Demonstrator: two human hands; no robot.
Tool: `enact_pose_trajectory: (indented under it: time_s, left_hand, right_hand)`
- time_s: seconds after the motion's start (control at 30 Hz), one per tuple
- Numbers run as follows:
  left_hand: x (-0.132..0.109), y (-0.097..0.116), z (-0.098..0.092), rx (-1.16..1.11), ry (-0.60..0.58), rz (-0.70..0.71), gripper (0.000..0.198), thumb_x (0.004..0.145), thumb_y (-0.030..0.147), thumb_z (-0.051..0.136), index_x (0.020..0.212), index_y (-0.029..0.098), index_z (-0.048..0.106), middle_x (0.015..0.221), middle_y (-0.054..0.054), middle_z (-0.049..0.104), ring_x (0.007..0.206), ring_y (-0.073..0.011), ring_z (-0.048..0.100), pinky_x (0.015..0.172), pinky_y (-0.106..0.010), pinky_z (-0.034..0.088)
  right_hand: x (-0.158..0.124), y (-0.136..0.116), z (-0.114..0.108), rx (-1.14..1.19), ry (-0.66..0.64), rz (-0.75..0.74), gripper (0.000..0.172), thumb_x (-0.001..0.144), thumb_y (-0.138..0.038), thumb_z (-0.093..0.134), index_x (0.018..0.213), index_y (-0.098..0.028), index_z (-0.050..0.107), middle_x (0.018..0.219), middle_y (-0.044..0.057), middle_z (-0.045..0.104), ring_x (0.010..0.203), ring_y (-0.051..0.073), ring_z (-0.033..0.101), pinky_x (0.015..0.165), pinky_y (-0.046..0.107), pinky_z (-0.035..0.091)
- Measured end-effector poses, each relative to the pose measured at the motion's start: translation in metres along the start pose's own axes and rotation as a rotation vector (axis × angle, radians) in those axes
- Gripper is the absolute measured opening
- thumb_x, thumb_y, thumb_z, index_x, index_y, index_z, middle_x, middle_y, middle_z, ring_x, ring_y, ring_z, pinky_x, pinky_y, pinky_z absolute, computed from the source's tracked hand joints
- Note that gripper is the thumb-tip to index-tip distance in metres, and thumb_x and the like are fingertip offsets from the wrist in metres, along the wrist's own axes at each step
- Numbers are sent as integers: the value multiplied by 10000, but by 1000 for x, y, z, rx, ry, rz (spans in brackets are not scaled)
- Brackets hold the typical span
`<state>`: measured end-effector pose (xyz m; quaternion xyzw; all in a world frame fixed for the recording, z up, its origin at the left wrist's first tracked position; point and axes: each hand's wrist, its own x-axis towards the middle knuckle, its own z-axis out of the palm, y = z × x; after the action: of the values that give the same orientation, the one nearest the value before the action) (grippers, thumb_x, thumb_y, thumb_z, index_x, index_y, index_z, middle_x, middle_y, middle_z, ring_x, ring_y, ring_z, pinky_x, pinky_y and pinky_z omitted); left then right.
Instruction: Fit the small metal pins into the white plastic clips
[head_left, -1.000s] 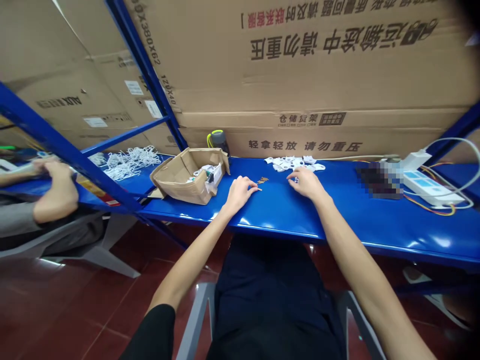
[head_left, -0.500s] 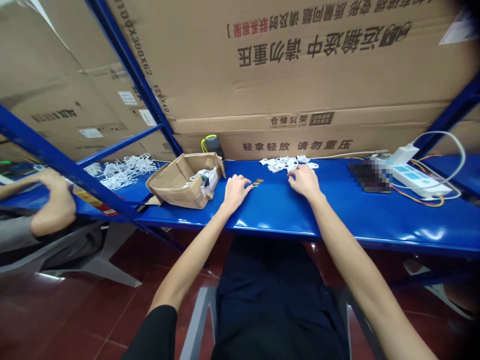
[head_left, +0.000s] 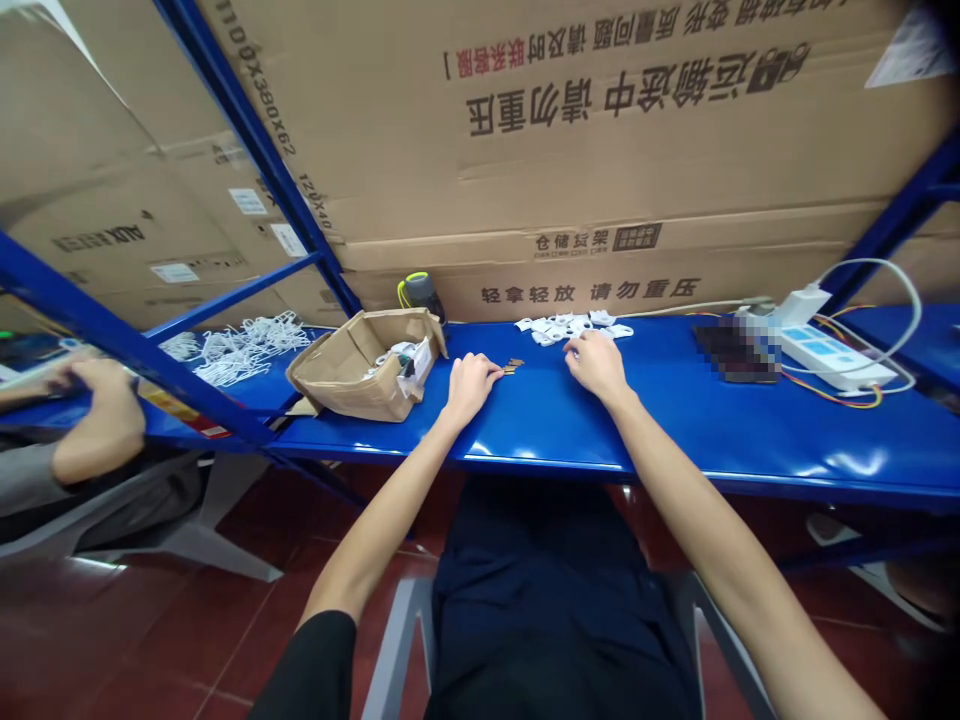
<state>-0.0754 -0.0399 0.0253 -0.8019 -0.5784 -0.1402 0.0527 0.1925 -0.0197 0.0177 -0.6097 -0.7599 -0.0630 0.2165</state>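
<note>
We sit at the front edge of a long, glossy blue tabletop (head_left: 720, 430), hands apart over its middle.
Near its left edge we have an open tan cardboard box (head_left: 367, 402) with small items inside; toward its right edge lies a white rectangular power strip (head_left: 840, 362). Our bare right hand (head_left: 598, 365), fingers bent, is just in front of the white pile; our bare left hand (head_left: 470, 386) is curled low, fingertips at the brown pieces. We cannot tell whether either hand grips anything. The white pile (head_left: 556, 328), small irregular pieces, lies near the back edge; the brown pieces (head_left: 514, 366), tiny and flat, lie midway between front and back edges.
</note>
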Motion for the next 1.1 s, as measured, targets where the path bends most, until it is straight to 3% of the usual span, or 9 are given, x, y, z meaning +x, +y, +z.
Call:
enact_pose_trajectory:
  time_s: [0.17, 0.3, 0.47, 0.63, 0.73, 0.9, 1.0, 1.1]
  left_hand:
    - [-1, -11, -1, 43, 37, 57, 290, 1085, 378, 607, 1187, 231, 835, 1201, -97, 780, 1124, -299, 629, 962, -424, 423]
    - [-11, -27, -13, 39, 49, 43, 254, 1074, 350, 621, 1140, 247, 843, 1168, -93, 784, 1105, -301, 635, 974, -436, 430]
    - [-53, -41, -27, -30, 155, -8, 288, 1079, 374, 606, 1233, 240, 809, 1182, -93, 766, 1147, -289, 646, 1000, -427, 471]
    - [-85, -53, -19, -95, 135, -35, 314, 1073, 373, 607, 1283, 209, 775, 1224, -104, 740, 1154, -279, 657, 1066, -414, 507]
    - [-85, -57, -12, -183, 96, -35, 303, 1058, 347, 636, 1294, 206, 764, 1215, -93, 731, 1116, -254, 677, 1030, -377, 540]
    - [-77, -52, -8, -266, 63, -45, 251, 1058, 331, 647, 1227, 216, 792, 1179, -62, 736, 863, -178, 674, 863, -310, 561]
    - [-75, -47, -9, -246, 77, -57, 232, 1055, 336, 665, 1200, 223, 807, 1144, -52, 745, 826, -171, 658, 841, -307, 550]
    - [-73, -44, -10, -222, 90, -41, 219, 1051, 334, 678, 1195, 239, 813, 1140, -47, 751, 882, -186, 672, 864, -311, 545]
  right_hand:
    - [1, 2, 3, 10, -20, -28, 378, 1045, -227, 464, 1180, -157, 810, 1196, 186, 737, 1181, 338, 620, 982, 414, 466]
    - [2, -11, 14, 91, -59, -190, 395, 1062, -251, 470, 1310, -180, 768, 1325, 170, 727, 1267, 337, 611, 1031, 440, 463]
    - [4, -39, 29, 151, -167, -363, 465, 1090, -241, 424, 1490, -182, 654, 1470, 141, 693, 1288, 310, 623, 1025, 434, 479]
    - [2, -50, 31, 103, -165, -396, 469, 1090, -236, 412, 1486, -181, 658, 1490, 135, 688, 1252, 311, 622, 982, 428, 481]
    - [1, -51, 31, 70, -157, -404, 483, 1112, -278, 376, 1507, -175, 634, 1509, 146, 671, 1264, 319, 601, 969, 440, 469]
    - [0, -48, 32, 70, -158, -422, 514, 1140, -362, 335, 1572, -194, 557, 1599, 147, 586, 1311, 336, 567, 979, 451, 452]
    - [-3, -46, 27, 112, -132, -419, 499, 1140, -360, 351, 1562, -196, 561, 1565, 155, 601, 1294, 327, 582, 980, 439, 454]
    - [-9, -50, 21, 178, -102, -511, 457, 1139, -352, 369, 1486, -215, 635, 1470, 151, 651, 1265, 309, 597, 1001, 435, 454]
